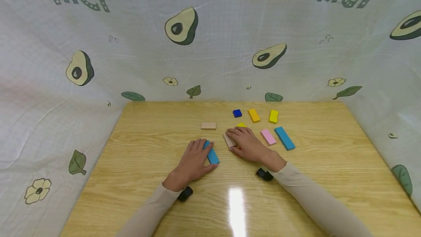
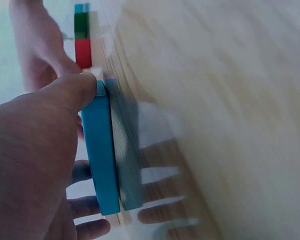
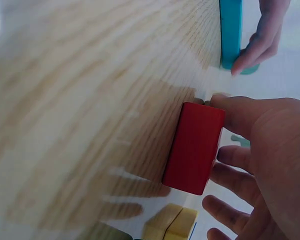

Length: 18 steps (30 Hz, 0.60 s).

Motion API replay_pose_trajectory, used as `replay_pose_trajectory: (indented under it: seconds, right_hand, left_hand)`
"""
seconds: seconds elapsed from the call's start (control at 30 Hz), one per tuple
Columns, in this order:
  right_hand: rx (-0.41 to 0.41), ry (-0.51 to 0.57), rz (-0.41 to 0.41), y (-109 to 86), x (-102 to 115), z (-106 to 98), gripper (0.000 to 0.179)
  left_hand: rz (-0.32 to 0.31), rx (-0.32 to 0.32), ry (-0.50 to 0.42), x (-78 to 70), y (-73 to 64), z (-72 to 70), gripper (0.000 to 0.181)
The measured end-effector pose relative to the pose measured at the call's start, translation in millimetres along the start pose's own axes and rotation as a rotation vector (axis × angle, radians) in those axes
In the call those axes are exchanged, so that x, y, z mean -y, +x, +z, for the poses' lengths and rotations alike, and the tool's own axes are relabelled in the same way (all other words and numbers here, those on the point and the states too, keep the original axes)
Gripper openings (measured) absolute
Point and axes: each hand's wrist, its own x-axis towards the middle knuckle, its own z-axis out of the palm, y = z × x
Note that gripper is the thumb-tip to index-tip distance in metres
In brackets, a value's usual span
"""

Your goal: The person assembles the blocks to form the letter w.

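Observation:
My left hand (image 1: 193,161) grips a long blue block (image 1: 212,155) on the table, the thumb at its near end and fingers at its far end. In the left wrist view that block (image 2: 101,150) stands on its narrow side. To its right, my right hand (image 1: 247,145) pinches a beige block (image 1: 229,140) between thumb and fingers. Beneath that palm is a red block (image 3: 194,148), mostly hidden from the head view. A green block (image 2: 81,25) beyond the red one is covered by the hand in the head view. A yellow block (image 1: 242,124) peeks out past the right fingers.
Another beige block (image 1: 208,125) lies farther back. Toward the back right are a small dark blue block (image 1: 237,113), an orange block (image 1: 254,115), a yellow block (image 1: 273,116), a pink block (image 1: 268,136) and a second long blue block (image 1: 284,138). Patterned cloth (image 1: 223,65) borders the wooden table.

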Motion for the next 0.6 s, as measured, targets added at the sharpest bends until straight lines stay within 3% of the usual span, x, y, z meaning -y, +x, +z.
replay_pose_trajectory:
  seconds: [0.23, 0.6]
  right_hand:
    - [0.001, 0.011, 0.009, 1.2, -1.0, 1.9, 0.059]
    - [-0.011, 0.013, -0.007, 1.5, -1.1, 0.8, 0.057]
  left_hand:
    - [-0.04, -0.045, -0.016, 20.6, -13.9, -1.5, 0.082]
    - [-0.088, -0.104, -0.007, 66.4, -36.9, -4.8, 0.079]
